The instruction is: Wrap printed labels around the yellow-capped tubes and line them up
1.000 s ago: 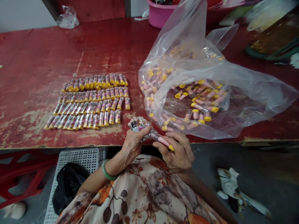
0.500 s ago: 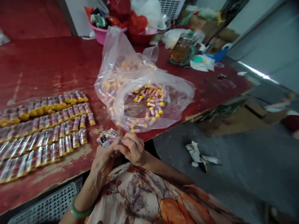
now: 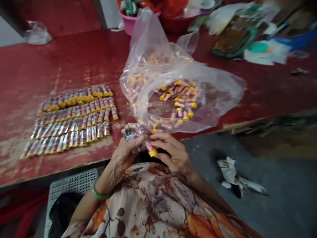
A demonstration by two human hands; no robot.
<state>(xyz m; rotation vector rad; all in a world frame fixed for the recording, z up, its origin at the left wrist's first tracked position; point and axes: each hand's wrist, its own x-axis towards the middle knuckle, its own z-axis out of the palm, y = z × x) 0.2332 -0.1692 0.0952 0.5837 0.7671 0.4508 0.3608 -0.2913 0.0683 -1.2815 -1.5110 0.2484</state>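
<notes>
My left hand (image 3: 125, 150) is closed around a stack of small printed wrappers (image 3: 132, 130), its thumb pressed across them. A small pink tube with a yellow cap (image 3: 149, 146) lies against the stack at a slant, cap toward me. Beside the tube, my right hand (image 3: 172, 152) has its fingers apart, the fingertips close to the tube's right side; whether they touch it I cannot tell. Just beyond both hands, a clear plastic bag (image 3: 218, 99) lies open with many pink tubes with yellow caps (image 3: 184, 99) inside. Wrapped tubes (image 3: 74, 138) lie in rows on the left.
The worn red table (image 3: 86, 72) has its front edge just ahead of my body. At the back stand a pink basin (image 3: 128, 24) and a jug with brown liquid (image 3: 230, 36). A white perforated basket (image 3: 71, 181) is below the edge; scraps (image 3: 230, 173) lie on the floor.
The view has swung left, so things appear farther right. My right fingers, earlier closed together at the wrappers, are now spread, and the yellow-capped tube shows plainly against the stack.
</notes>
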